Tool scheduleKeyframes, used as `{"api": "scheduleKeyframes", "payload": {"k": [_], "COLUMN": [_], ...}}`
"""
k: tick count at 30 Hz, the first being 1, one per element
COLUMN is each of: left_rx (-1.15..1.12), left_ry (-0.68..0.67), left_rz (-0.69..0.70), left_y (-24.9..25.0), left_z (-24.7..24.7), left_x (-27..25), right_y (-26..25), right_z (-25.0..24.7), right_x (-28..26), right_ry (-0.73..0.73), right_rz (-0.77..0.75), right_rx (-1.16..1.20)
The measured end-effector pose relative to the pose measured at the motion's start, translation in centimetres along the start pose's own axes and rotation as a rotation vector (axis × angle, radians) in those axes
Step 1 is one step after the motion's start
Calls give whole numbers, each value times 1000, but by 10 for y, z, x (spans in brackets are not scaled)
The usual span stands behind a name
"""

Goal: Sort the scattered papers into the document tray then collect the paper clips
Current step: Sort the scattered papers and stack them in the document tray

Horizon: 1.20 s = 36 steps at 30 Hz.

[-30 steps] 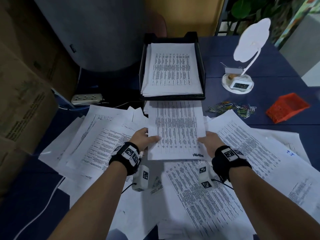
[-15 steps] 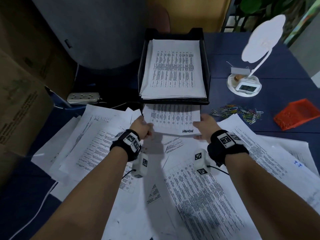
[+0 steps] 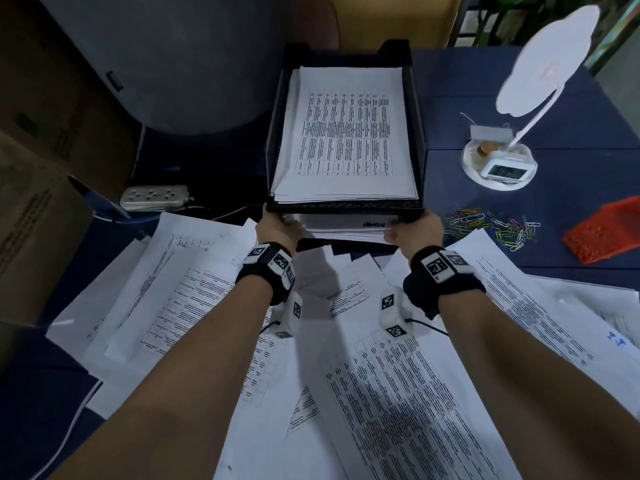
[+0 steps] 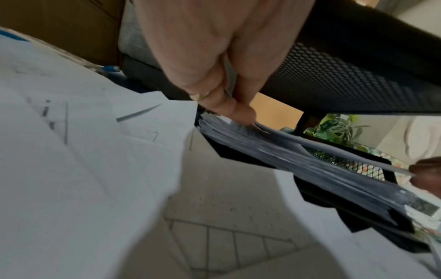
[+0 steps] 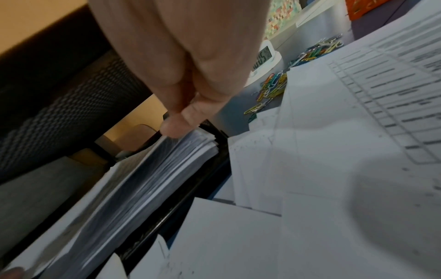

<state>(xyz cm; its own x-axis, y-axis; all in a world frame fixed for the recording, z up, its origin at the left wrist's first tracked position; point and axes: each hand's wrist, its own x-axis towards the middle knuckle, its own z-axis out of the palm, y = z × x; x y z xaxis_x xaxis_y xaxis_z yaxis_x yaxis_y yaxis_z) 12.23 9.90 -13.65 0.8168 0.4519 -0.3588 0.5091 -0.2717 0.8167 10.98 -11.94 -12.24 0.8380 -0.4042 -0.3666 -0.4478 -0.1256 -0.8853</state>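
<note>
A black two-tier mesh document tray stands at the back of the desk, with a stack of printed papers in its upper tier. Both hands are at the mouth of the lower tier. My left hand pinches the left edge of a printed sheet that lies mostly inside, on the lower stack. My right hand holds the sheet's right edge, thumb on top of the pile. Scattered papers cover the near desk. Coloured paper clips lie to the right.
An orange mesh basket sits at the far right beyond the clips. A white lamp with a clock base stands behind them. A power strip and a cardboard box are on the left.
Both hands have carried the sheet forward from over the scattered papers and slid it into the tray's lower tier; only its near edge now shows.
</note>
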Motion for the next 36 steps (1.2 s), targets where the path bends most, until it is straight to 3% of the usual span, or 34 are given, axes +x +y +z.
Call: {"api": "scheduleKeyframes", "payload": {"k": [6,9,14,18,22,26,29,36], "left_rx": [578,688,579,743,1234,1355,1372,1366], "left_ry": [-25,-78,-99,-330,-564,-563,-546,-643], "left_rz": [137,131,287,424,669,632,626,655], "left_y": [1,-1,-19,-34,-45,-51,-51,-45], "left_z": [-4,-10,-23,-37,-42,-42,-43,-45], "left_x": [-3,-6,-26,-65,-100,-103,-105,-115], "right_y": [6,5,18,33,51,67,74,76], "right_z": [2,-3,-11,-17,-25,-32,-36,-33], "right_x": [8,2,-11,-42,-70,-88,-95,-99], "right_ry": [-34,-124,-101,-143,-303,-444,-426,-380], "right_rz": [-117,-177,-241,-211,-161,-123,-175,-195], "right_rx": [-429,-620,-608,-540,-657,-809,-861,-878]}}
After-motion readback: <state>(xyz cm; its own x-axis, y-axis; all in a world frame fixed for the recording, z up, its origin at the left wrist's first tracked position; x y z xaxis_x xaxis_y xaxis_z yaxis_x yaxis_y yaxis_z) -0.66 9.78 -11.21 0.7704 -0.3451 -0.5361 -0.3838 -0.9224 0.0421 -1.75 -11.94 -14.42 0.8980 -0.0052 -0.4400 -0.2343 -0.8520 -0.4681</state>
